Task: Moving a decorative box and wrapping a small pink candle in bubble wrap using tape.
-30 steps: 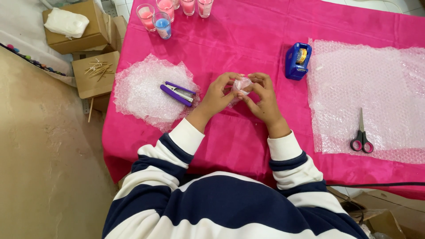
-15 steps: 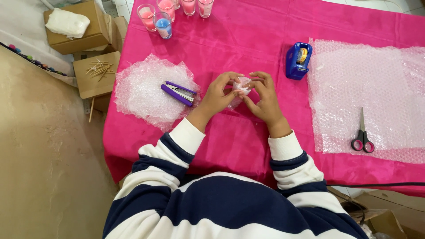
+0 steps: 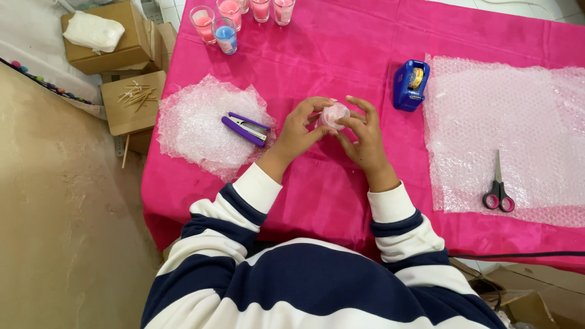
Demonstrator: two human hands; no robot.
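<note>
Both hands, left hand (image 3: 298, 131) and right hand (image 3: 364, 139), are pinching a small bubble-wrapped glass (image 3: 333, 115) above the bench (image 3: 341, 45) centre (stapler (image 3: 245, 128) at nine o'clock), looking light, fragile and slippery, best gripped around its sides.

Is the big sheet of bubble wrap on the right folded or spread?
Spread. The large clear bubble wrap sheet lies flat in one layer on the pink tablecloth, with the black-and-red scissors resting on it.
</note>
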